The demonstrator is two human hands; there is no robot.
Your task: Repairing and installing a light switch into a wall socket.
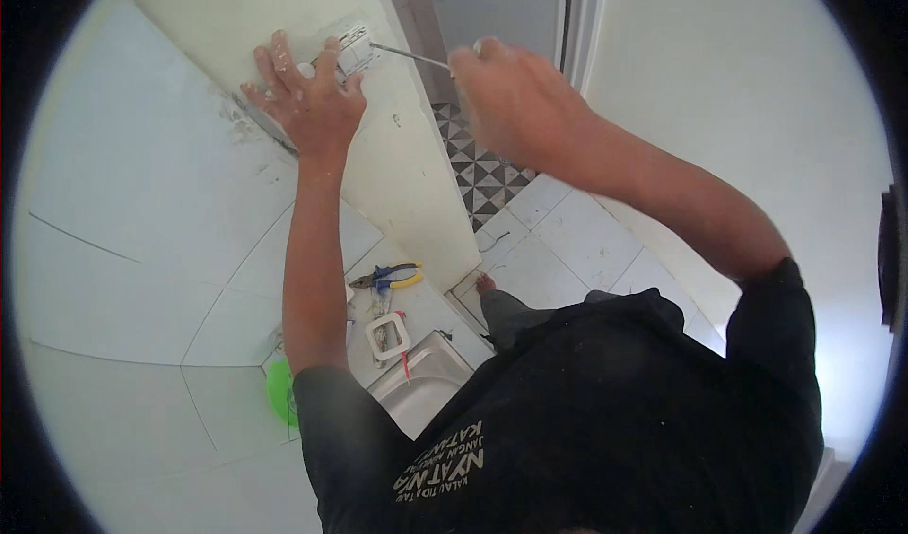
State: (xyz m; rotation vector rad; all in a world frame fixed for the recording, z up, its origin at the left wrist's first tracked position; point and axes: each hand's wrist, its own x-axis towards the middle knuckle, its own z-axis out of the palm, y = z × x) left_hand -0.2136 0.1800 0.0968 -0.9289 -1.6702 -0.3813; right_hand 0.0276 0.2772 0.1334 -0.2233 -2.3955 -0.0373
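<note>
A white electrical fitting (356,50), a switch or socket insert, sits in the cream wall at the upper middle. My left hand (317,108) lies with fingers spread against the wall, its index finger and thumb touching or right beside the fitting's left edge. White dust marks those fingertips. In my right hand (515,94), closed around a mostly hidden handle, is a screwdriver (411,56). Its thin metal shaft points left, and the tip meets the fitting's right side. Part of the fitting is covered by my left fingers.
Below, on a tiled counter, lie pliers (388,276) with blue and yellow handles and a white square frame (386,336) beside a red thin tool (407,367). A metal sink (426,383) and a green round container (281,392) are near. A doorway shows patterned floor tiles (478,170).
</note>
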